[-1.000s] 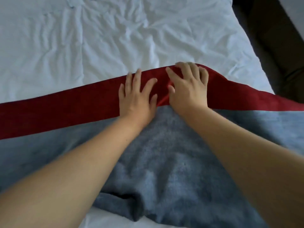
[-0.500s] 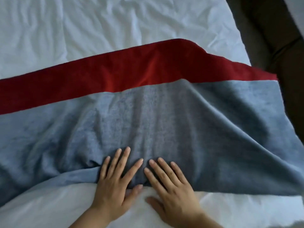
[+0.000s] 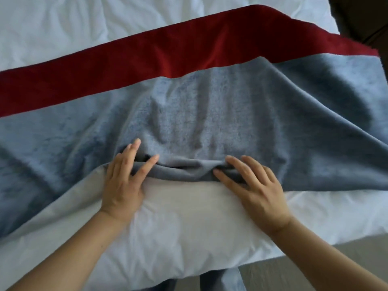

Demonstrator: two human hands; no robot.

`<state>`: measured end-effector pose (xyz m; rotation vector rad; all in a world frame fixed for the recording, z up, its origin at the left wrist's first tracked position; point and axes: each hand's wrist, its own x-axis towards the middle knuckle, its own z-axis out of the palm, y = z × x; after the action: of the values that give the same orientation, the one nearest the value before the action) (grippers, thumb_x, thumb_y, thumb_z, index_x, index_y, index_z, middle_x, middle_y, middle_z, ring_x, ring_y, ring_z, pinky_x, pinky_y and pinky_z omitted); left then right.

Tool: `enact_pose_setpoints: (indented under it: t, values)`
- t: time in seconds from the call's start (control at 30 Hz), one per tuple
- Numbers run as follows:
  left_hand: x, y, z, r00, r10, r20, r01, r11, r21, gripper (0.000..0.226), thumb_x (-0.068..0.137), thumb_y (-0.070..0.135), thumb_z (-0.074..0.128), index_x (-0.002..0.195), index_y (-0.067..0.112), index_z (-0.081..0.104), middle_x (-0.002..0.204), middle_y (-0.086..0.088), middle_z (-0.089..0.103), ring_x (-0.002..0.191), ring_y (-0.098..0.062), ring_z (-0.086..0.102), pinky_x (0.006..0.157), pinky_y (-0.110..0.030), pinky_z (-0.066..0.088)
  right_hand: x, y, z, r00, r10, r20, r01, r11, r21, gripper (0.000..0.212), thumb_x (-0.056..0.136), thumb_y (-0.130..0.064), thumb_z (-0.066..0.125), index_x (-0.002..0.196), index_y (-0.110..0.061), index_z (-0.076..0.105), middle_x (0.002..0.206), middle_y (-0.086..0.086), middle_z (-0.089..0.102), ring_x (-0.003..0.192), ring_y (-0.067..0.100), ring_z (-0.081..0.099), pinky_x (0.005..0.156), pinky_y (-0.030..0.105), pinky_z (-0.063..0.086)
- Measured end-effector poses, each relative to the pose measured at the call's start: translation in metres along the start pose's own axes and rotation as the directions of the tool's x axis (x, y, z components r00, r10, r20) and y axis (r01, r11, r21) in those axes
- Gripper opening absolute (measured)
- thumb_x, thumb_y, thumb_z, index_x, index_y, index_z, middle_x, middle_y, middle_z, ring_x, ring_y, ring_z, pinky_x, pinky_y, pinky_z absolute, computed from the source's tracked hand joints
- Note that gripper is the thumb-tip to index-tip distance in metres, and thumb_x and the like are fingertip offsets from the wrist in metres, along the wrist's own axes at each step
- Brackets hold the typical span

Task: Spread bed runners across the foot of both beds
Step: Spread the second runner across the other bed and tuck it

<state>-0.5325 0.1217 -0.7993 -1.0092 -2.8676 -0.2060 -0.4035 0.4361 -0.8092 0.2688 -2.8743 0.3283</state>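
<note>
Bed runner (image 3: 210, 114) of grey-blue cloth lies across the white bed (image 3: 63, 28), which fills most of the view. The white cover of the bed is wrinkled at the far side and smoother at the near side, where a wide strip of it shows between the cloth and the bed's near border. At the lower right we see a piece of grey floor (image 3: 315, 267), and at the upper right corner a dark shape (image 3: 361, 17) stands beside the bed; we cannot tell what it is.

The bed runner reaches from the left border of the view to the right side of the bed, lying slanted and not flat: it rises in folds in the middle and on the right. Along its far side runs a red band (image 3: 147, 57), which touches the white cover beyond it. The near edge (image 3: 184, 171) is bunched into a small fold in the middle, between our two hands.

Our left hand (image 3: 122, 185) rests palm down on the left end of this fold, partly on cloth and partly on the white cover. Its fingers (image 3: 134, 147) are stretched and spread, not curled around anything. Our right hand (image 3: 260, 192) rests the same way on the right end of the fold. Its fingers (image 3: 247, 162) are also straight and apart, pressing on the cloth, with the thumb lying on the bunched edge.
</note>
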Motion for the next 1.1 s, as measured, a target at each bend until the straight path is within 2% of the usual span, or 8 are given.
enact_pose_setpoints:
  t: [0.13,0.27,0.4,0.6,0.67,0.8,0.97,1.1]
  values:
    - [0.011,-0.02,-0.009,0.999,-0.015,0.047,0.019,0.997,-0.071,0.093,0.07,-0.027,0.06,0.147,0.023,0.045,0.156,-0.027,0.038,0.124,-0.048,0.059,0.094,-0.06,0.053,0.025,-0.009,0.0,0.998,0.064,-0.022,-0.066,0.995,-0.075,0.051,0.1,-0.005,0.034,0.138,-0.025,0.06,0.146,0.013,0.053,0.121,0.041,0.055,0.086,0.048,0.046]
    - [0.014,-0.029,-0.015,0.999,0.023,0.04,-0.018,0.992,-0.122,0.087,0.071,-0.028,0.062,0.145,0.017,0.056,0.154,-0.026,0.044,0.121,-0.045,0.062,0.085,-0.056,0.057,0.06,-0.019,0.005,0.992,0.105,-0.07,-0.111,0.99,-0.083,0.024,0.094,-0.016,0.064,0.116,-0.022,0.072,0.129,0.011,0.062,0.108,0.036,0.055,0.084,0.045,0.041]
    - [0.009,-0.052,-0.021,0.994,0.104,0.026,-0.098,0.981,-0.167,0.092,0.07,-0.016,0.075,0.147,0.024,0.046,0.141,-0.021,0.056,0.107,-0.038,0.067,0.075,-0.05,0.056,0.079,-0.031,0.005,0.981,0.127,-0.146,-0.131,0.991,-0.02,0.012,0.098,-0.018,0.062,0.104,-0.017,0.073,0.107,0.009,0.064,0.091,0.031,0.054,0.075,0.041,0.041]
    - [-0.011,-0.061,-0.026,0.979,0.18,-0.092,-0.194,0.965,-0.179,0.051,0.094,0.044,0.07,0.136,0.017,0.062,0.105,-0.006,0.068,0.087,-0.023,0.065,0.07,-0.038,0.054,0.066,-0.046,0.001,0.998,0.056,0.002,-0.056,0.992,0.116,0.028,0.089,0.005,0.061,0.114,-0.008,0.065,0.086,0.007,0.06,0.076,0.03,0.055,0.071,0.043,0.046]
    - [-0.021,-0.053,-0.028,0.981,0.176,-0.087,-0.19,0.964,-0.185,0.046,0.094,0.045,0.069,0.13,0.016,0.068,0.098,-0.002,0.069,0.079,-0.019,0.064,0.062,-0.034,0.053,0.053,-0.049,0.0,0.997,0.042,0.065,-0.05,0.99,0.134,0.02,0.095,-0.006,0.057,0.113,-0.008,0.066,0.082,0.006,0.06,0.071,0.03,0.056,0.065,0.045,0.047]
    - [-0.048,-0.032,-0.03,0.969,0.246,-0.032,-0.246,0.942,-0.228,0.025,0.099,0.019,0.063,0.12,0.016,0.076,0.092,-0.002,0.071,0.066,-0.022,0.067,0.051,-0.037,0.055,0.026,-0.045,-0.004,0.985,-0.055,0.163,0.034,0.991,0.13,0.022,0.094,-0.02,0.064,0.113,-0.014,0.073,0.079,0.001,0.063,0.067,0.028,0.057,0.06,0.039,0.047]
    - [-0.077,-0.016,-0.027,0.956,0.288,-0.05,-0.291,0.919,-0.265,0.031,0.107,0.009,0.049,0.112,0.014,0.08,0.089,-0.006,0.07,0.065,-0.019,0.064,0.05,-0.032,0.056,0.006,-0.046,-0.005,0.992,-0.08,0.096,0.073,0.994,0.079,0.031,0.094,-0.005,0.063,0.119,-0.018,0.074,0.097,0.004,0.069,0.08,0.03,0.059,0.071,0.045,0.05]
    - [-0.095,-0.012,-0.023,0.954,0.298,-0.006,-0.283,0.899,-0.336,0.031,0.101,0.001,0.055,0.122,0.014,0.075,0.1,-0.007,0.069,0.072,-0.02,0.064,0.052,-0.033,0.057,-0.017,-0.048,-0.004,0.981,-0.043,0.191,0.026,0.996,0.09,0.039,0.102,-0.012,0.044,0.134,-0.019,0.064,0.141,0.005,0.059,0.132,0.038,0.052,0.108,0.06,0.04]
